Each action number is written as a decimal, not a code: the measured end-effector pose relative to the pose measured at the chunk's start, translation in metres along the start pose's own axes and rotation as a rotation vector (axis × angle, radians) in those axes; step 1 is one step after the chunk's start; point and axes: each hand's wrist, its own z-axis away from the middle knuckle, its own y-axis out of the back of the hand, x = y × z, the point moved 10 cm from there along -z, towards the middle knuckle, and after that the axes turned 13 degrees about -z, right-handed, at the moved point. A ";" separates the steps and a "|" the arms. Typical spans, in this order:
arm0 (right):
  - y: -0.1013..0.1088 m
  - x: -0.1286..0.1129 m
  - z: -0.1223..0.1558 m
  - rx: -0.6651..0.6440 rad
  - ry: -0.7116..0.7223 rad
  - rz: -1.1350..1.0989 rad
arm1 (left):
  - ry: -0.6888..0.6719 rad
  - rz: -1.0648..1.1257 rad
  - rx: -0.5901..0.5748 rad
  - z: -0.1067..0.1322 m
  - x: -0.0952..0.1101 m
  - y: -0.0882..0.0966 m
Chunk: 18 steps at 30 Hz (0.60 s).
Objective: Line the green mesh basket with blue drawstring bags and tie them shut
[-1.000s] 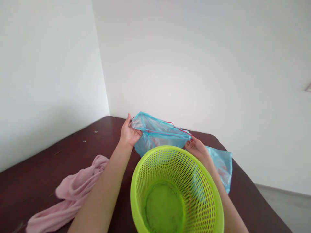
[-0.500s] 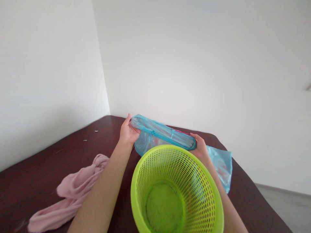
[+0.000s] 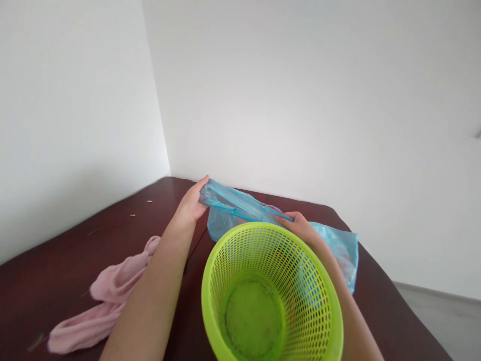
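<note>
Between my two hands stretches a translucent blue plastic bag [image 3: 240,203], with a thin red line along its upper edge near the right end. My left hand [image 3: 194,199] grips the bag's left end, thumb up. My right hand [image 3: 299,225] pinches its right end, thumb and fingers closed on the plastic. In front of the bag, between my forearms, stands a yellow-green perforated plastic basket [image 3: 210,296] with nothing inside. More blue plastic [image 3: 341,253] spreads over the table behind my right wrist; whether it belongs to the same bag I cannot tell.
A crumpled pink cloth [image 3: 116,281] lies left of my left forearm. The dark red-brown table [image 3: 101,245] meets white walls at the back and left. Small white scraps [image 3: 150,201] lie at the far left. Grey floor shows at right.
My right hand has shifted left and closed over the bag's right end. The bag's opening has narrowed, and its held part looks shorter. My left hand has turned and moved slightly left.
</note>
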 end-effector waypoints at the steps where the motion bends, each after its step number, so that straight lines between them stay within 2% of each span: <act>1: 0.005 0.002 -0.003 0.044 0.004 -0.069 | -0.021 -0.020 0.017 -0.001 0.000 0.001; 3: 0.022 0.003 -0.008 0.192 0.062 -0.217 | -0.075 -0.090 0.023 -0.003 0.001 -0.001; 5: 0.041 0.003 -0.010 0.357 0.147 -0.362 | -0.189 -0.255 0.019 0.001 0.006 -0.007; 9: 0.063 0.005 -0.005 0.578 0.218 -0.548 | -0.585 -0.896 0.028 0.027 0.028 -0.034; 11: 0.067 0.009 -0.002 0.648 0.184 -0.601 | -0.688 -1.143 0.012 0.038 0.029 -0.047; 15: 0.061 0.011 -0.002 0.638 0.104 -0.704 | -0.682 -1.331 -0.090 0.041 0.021 -0.058; 18: 0.059 0.005 -0.001 0.628 0.114 -0.705 | -0.641 -1.303 -0.111 0.034 0.018 -0.054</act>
